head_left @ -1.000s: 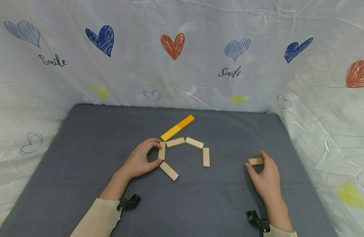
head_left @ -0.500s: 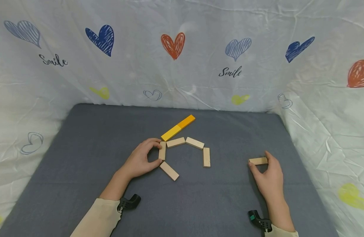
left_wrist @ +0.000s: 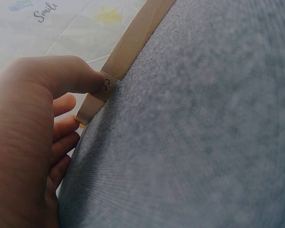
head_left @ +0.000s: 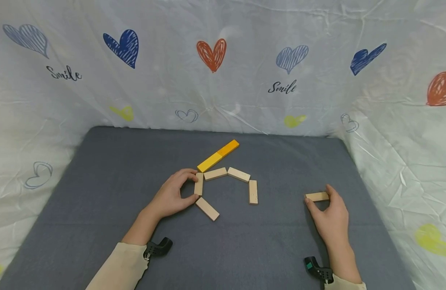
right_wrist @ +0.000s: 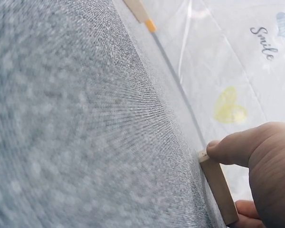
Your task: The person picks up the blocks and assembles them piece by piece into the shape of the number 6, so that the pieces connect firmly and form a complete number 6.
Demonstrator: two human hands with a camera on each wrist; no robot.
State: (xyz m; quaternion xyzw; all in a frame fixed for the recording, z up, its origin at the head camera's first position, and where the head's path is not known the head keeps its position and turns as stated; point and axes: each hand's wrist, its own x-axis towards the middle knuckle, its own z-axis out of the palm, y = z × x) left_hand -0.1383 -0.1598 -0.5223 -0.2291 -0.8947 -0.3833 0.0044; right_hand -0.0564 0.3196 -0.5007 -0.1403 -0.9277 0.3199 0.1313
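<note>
My left hand (head_left: 173, 195) pinches an upright-lying plain wooden block (head_left: 198, 184) by its two ends, thumb at the near end and fingertips at the far end. That block is the left side of an arch of plain blocks on the cloth. Off to the right, my right hand (head_left: 331, 219) holds another wooden block (head_left: 317, 196) lengthwise between thumb and fingers. In the right wrist view the thumb presses one end of this block (right_wrist: 219, 190), low over the cloth. Close by the left thumb, a slanted wooden block (head_left: 207, 209) lies at the arch's lower left.
Two wooden blocks, a left one (head_left: 215, 173) and a right one (head_left: 239, 174), form the arch's top; a third (head_left: 253, 192) stands as its right side. Behind lie a yellow block (head_left: 209, 162) and an orange block (head_left: 228, 148) end to end. A grey cloth (head_left: 143, 153) covers the table.
My right hand has shifted slightly to the right with its block, which now shows more of its length. The left hand and the arch of blocks have stayed in place.
</note>
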